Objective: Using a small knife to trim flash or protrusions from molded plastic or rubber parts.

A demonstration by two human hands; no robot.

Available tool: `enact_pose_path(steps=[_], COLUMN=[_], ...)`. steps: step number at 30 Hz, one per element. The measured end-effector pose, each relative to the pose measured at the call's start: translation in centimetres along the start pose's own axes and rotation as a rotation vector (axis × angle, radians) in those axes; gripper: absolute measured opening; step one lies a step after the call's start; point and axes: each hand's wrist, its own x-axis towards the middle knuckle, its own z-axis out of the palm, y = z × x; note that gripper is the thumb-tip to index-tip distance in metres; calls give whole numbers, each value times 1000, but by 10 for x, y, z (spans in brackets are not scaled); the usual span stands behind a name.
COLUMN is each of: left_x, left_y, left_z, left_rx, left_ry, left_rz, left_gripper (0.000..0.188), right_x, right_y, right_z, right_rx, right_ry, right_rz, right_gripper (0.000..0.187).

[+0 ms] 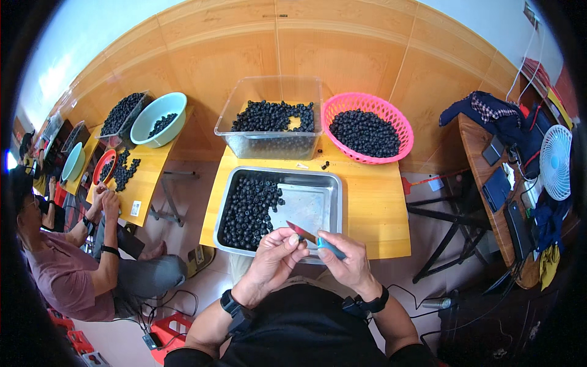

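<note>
Above the near edge of a shallow metal tray (306, 199), my left hand (269, 262) pinches a small dark round piece (300, 240) between thumb and fingers. My right hand (351, 264) grips a knife (331, 247) by its teal handle. Its reddish blade points up and left, close beside the piece; whether it touches cannot be made out. Many black, bead-like round pieces (246, 211), some showing a hole, fill the tray's left part, while bare metal shows at its right.
Behind the tray stand a clear plastic bin (244, 147) and a pink basket (402, 125), both with black pieces. Loose bits lie on the yellow table (376, 211). Another person (73, 269) works at the left table. A side table (480, 144) and fan (555, 162) stand right.
</note>
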Motion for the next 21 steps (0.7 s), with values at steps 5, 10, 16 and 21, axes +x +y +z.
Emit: enact_pose_path(steps=[5, 10, 16, 21], left_x=[-2, -4, -5, -6], left_y=[0, -3, -5, -2], left_z=[0, -11, -15, -15], left_rx=[0, -6, -23, -8], left_ry=[16, 6, 8, -3], left_rz=[-12, -25, -26, -28], left_gripper=[13, 19, 19, 18], right_x=[3, 4, 3, 2], right_y=[-4, -6, -6, -5], right_z=[2, 4, 6, 5], right_rx=[-46, -63, -85, -89], right_ry=[-21, -20, -41, -67], right_rz=[-60, -114, -104, -97], right_gripper=[40, 39, 38, 36])
